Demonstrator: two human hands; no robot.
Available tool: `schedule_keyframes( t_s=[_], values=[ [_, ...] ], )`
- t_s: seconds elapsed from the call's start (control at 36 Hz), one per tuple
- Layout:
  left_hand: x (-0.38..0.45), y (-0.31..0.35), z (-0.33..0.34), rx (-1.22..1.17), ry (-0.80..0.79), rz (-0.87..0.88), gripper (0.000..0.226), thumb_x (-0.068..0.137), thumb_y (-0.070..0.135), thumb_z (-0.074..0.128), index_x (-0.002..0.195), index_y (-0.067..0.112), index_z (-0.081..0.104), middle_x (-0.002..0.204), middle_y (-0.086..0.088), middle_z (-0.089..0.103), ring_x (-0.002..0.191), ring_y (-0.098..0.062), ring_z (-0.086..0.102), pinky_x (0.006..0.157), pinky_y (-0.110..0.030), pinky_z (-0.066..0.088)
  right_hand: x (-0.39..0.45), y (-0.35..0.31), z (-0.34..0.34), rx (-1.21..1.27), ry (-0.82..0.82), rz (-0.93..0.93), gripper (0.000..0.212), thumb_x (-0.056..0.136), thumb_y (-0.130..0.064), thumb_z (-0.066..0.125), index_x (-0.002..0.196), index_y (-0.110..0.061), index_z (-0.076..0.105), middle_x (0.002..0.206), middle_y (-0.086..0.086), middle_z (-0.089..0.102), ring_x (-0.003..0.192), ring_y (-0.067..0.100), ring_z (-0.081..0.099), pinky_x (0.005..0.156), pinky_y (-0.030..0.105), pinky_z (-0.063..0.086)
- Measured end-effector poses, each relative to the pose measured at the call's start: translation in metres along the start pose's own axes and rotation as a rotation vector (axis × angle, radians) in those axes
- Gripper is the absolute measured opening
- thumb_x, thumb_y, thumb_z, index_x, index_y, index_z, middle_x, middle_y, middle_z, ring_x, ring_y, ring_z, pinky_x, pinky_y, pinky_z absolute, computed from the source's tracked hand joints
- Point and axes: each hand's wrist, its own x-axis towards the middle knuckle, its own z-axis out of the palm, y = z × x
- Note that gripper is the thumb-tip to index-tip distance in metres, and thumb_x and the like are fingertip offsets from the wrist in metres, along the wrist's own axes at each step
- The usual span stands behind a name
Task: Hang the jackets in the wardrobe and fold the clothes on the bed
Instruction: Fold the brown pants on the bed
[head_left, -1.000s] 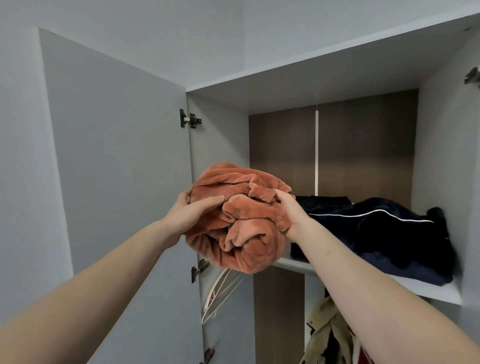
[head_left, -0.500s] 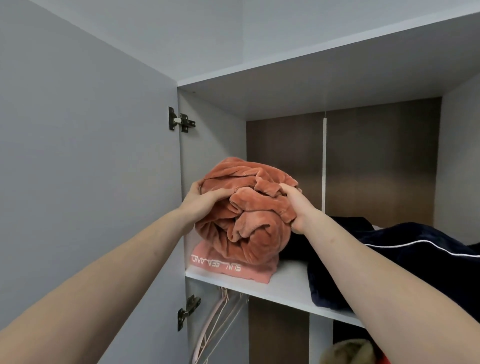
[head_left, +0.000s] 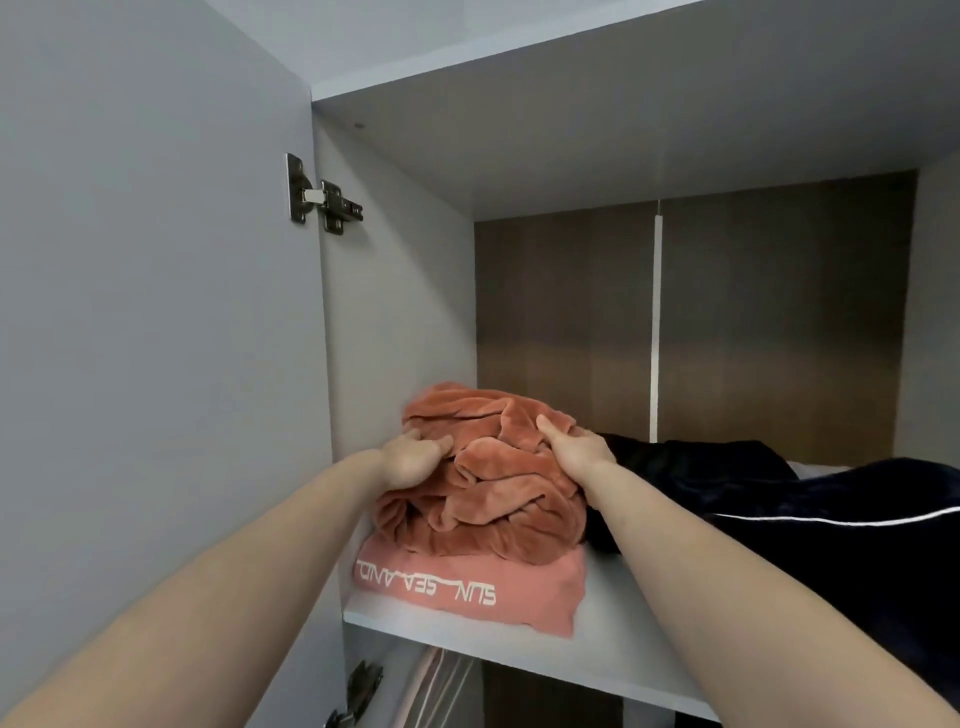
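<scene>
A rust-orange fleece bundle (head_left: 498, 483) sits on a folded pink garment with white lettering (head_left: 467, 592), at the left end of the wardrobe's upper shelf (head_left: 597, 649). My left hand (head_left: 415, 457) grips the bundle's left side, thumb on top. My right hand (head_left: 576, 447) holds its right top, fingers pressed into the fleece. A dark navy garment with a white stripe (head_left: 810, 519) lies on the shelf just right of the bundle.
The open grey wardrobe door (head_left: 156, 312) stands close on the left, with a metal hinge (head_left: 322, 192) at its edge. Pale hangers (head_left: 441, 686) show below the shelf. The brown back panel (head_left: 727, 322) is far behind, with free height above the clothes.
The fleece bundle went from in front of the wardrobe onto the shelf, and now rests lower on the pink garment. Both hands stay on it; the view has moved closer.
</scene>
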Motion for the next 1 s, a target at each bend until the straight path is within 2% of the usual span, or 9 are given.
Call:
schedule_keyframes(
  t_s=[0.11,0.19,0.28,0.39,0.47,0.56,0.69,0.89,1.0],
  values=[
    [0.008,0.014,-0.01,0.079,0.072,0.052,0.056,0.102,0.042,0.04,0.149,0.013,0.049,0.155,-0.013,0.045,0.141,-0.031,0.044,0.107,-0.023,0.032,0.0,-0.008,-0.015,-0.124,0.137,-0.113,0.087,0.086,-0.07,0.063,0.151,-0.015,0.046,0.154,0.014,0.046,0.141,0.033,0.044,0.118,0.038,0.035],
    [0.01,0.031,-0.02,0.145,0.242,0.069,0.071,0.085,0.057,0.042,0.141,0.017,0.056,0.146,-0.015,0.055,0.135,-0.037,0.048,0.113,-0.038,0.039,-0.009,-0.023,-0.024,-0.144,0.294,-0.378,0.07,0.09,-0.054,0.066,0.151,-0.024,0.046,0.156,0.008,0.042,0.142,0.026,0.043,0.118,0.035,0.033],
    [0.012,0.04,-0.019,0.06,0.207,0.239,0.076,0.075,0.067,0.049,0.138,0.027,0.058,0.145,-0.004,0.057,0.136,-0.028,0.049,0.116,-0.042,0.037,-0.016,-0.028,-0.021,-0.227,0.166,-0.552,0.051,0.095,-0.043,0.062,0.145,-0.03,0.054,0.154,-0.001,0.045,0.143,0.02,0.041,0.118,0.03,0.029],
    [0.019,0.03,0.007,0.221,0.068,0.262,0.091,0.074,0.083,0.035,0.153,0.037,0.041,0.166,0.005,0.028,0.154,-0.025,0.02,0.126,-0.048,0.013,-0.018,-0.01,-0.001,-0.499,-0.068,-0.491,0.051,0.104,-0.048,0.045,0.147,-0.022,0.053,0.159,0.005,0.042,0.15,0.022,0.031,0.123,0.03,0.017],
    [0.031,0.006,0.032,0.367,0.042,0.206,0.083,0.08,0.085,0.031,0.155,0.049,0.028,0.169,0.015,0.009,0.157,-0.022,0.0,0.123,-0.057,-0.001,-0.016,0.011,0.013,-0.555,-0.074,-0.437,0.054,0.106,-0.049,0.036,0.152,-0.022,0.046,0.163,0.004,0.036,0.154,0.022,0.021,0.127,0.034,0.008],
    [0.038,-0.011,0.053,0.438,0.025,0.205,0.082,0.078,0.086,0.025,0.153,0.054,0.027,0.168,0.018,0.009,0.157,-0.018,-0.003,0.121,-0.059,-0.004,-0.01,0.03,0.022,-0.582,-0.03,-0.415,0.055,0.106,-0.049,0.036,0.152,-0.021,0.044,0.163,0.003,0.035,0.154,0.023,0.02,0.127,0.035,0.009],
    [0.047,-0.023,0.07,0.439,0.02,0.201,0.1,0.065,0.089,0.011,0.156,0.049,0.025,0.167,0.021,0.012,0.156,-0.015,-0.003,0.122,-0.056,-0.005,0.001,0.053,0.032,-0.573,-0.014,-0.374,0.058,0.104,-0.054,0.032,0.155,-0.027,0.039,0.166,-0.004,0.028,0.156,0.018,0.011,0.127,0.039,0.013],
    [0.031,-0.01,0.065,0.536,0.004,0.164,0.082,0.084,0.081,0.016,0.158,0.046,0.016,0.169,0.017,0.001,0.157,-0.023,-0.008,0.122,-0.06,-0.008,-0.015,0.038,0.016,-0.661,-0.073,-0.36,0.062,0.103,-0.061,0.028,0.158,-0.033,0.031,0.169,-0.006,0.019,0.157,0.021,0.005,0.126,0.047,0.015],
    [0.005,0.005,0.048,0.439,0.054,0.187,0.074,0.089,0.079,0.018,0.158,0.049,0.016,0.169,0.017,0.001,0.156,-0.03,-0.01,0.124,-0.056,-0.007,-0.037,0.028,-0.003,-0.584,0.012,-0.52,0.059,0.103,-0.061,0.031,0.156,-0.035,0.037,0.169,-0.006,0.02,0.157,0.02,0.007,0.127,0.043,0.009]
  ],
)
